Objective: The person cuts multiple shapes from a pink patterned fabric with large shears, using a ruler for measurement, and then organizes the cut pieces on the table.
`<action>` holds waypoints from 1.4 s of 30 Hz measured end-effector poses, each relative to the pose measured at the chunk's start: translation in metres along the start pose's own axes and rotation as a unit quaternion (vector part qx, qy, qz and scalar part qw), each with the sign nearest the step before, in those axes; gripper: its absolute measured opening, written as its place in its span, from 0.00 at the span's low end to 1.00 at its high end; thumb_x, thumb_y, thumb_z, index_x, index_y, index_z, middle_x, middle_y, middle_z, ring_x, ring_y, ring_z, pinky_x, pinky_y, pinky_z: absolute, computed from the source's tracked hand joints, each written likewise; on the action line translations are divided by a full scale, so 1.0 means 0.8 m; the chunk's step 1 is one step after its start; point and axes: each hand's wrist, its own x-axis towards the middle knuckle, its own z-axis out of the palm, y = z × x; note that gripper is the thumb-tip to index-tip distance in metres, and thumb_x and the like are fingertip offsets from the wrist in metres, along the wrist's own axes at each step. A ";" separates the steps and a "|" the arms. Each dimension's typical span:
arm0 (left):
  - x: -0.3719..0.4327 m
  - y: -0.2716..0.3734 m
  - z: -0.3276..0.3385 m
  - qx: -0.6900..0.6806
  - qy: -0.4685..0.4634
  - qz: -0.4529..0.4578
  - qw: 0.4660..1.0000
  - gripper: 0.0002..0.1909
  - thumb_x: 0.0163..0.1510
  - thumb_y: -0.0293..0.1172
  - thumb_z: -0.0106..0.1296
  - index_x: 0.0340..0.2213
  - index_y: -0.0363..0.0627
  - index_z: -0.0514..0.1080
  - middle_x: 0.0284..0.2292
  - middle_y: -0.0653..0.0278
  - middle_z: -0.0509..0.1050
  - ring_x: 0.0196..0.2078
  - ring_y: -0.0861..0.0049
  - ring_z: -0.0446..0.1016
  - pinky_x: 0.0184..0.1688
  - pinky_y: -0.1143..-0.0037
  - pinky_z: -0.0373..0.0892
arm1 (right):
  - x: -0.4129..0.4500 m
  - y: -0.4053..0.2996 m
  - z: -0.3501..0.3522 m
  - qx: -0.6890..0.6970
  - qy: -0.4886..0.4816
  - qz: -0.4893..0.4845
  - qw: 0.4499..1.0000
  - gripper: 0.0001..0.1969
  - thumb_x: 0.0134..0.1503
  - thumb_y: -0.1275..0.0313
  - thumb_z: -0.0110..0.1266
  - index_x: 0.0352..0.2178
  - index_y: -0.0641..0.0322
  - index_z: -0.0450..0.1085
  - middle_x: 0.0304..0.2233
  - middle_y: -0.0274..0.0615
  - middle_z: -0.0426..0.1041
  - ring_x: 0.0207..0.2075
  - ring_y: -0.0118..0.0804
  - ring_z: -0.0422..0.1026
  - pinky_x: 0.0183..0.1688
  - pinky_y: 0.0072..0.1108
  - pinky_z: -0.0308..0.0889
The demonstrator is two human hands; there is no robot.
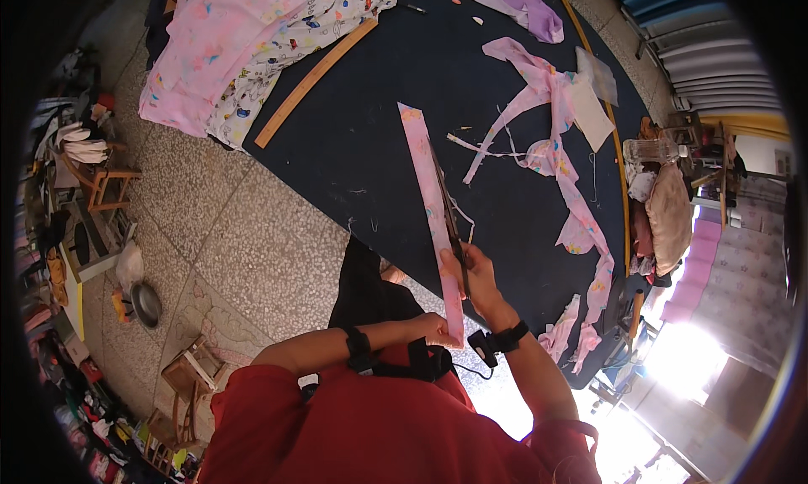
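A long, narrow strip of pink printed fabric (424,178) lies across the dark table, its near end hanging over the edge toward my body. My left hand (432,329) pinches that near end. In my right hand (476,279) is a pair of dark fabric scissors (449,216), the long blades pointing away from me along the strip's right edge. My right fingertips touch the strip. Whether the blades are apart is hard to see. A thin pale offcut (466,214) curls just right of the blades.
Pink fabric scraps (558,143) trail over the right of the dark-covered table (379,137). A wooden ruler (315,83) lies left, beside folded pink cloth (221,48) and white printed cloth (252,99). Purple cloth (524,4) is at the far end; a yellow strip (622,168) follows the right edge.
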 end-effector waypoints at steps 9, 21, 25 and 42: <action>0.026 -0.045 0.020 -0.038 0.018 0.066 0.997 0.26 0.47 0.55 0.58 0.30 0.40 0.78 0.24 0.60 0.77 0.27 0.78 0.74 0.31 0.78 0.68 | 0.021 -0.036 0.020 0.006 0.009 0.010 1.000 0.25 0.52 0.57 0.60 0.41 0.70 0.66 0.18 0.30 0.65 0.12 0.19 0.62 0.12 0.12 0.52; 0.013 -0.015 0.012 -0.030 -0.015 0.026 0.999 0.22 0.49 0.50 0.58 0.34 0.42 0.77 0.30 0.64 0.78 0.33 0.80 0.74 0.37 0.80 0.68 | 0.043 -0.051 0.021 -0.070 0.022 0.019 0.997 0.26 0.49 0.55 0.62 0.38 0.71 0.69 0.20 0.31 0.67 0.20 0.21 0.64 0.22 0.16 0.59; 0.006 -0.015 0.007 -0.048 -0.006 0.048 0.998 0.21 0.49 0.51 0.58 0.33 0.45 0.77 0.28 0.64 0.77 0.31 0.79 0.75 0.36 0.78 0.68 | 0.048 -0.051 0.025 -0.067 0.030 0.012 0.997 0.25 0.49 0.56 0.62 0.38 0.70 0.70 0.21 0.31 0.67 0.24 0.21 0.64 0.27 0.16 0.60; -0.012 -0.035 0.006 -0.105 0.011 0.086 0.991 0.16 0.51 0.37 0.57 0.39 0.40 0.74 0.35 0.63 0.77 0.39 0.78 0.74 0.43 0.78 0.67 | -0.014 -0.027 -0.066 0.068 0.082 0.008 0.994 0.17 0.50 0.63 0.62 0.34 0.68 0.70 0.12 0.27 0.62 0.07 0.17 0.54 0.09 0.14 0.46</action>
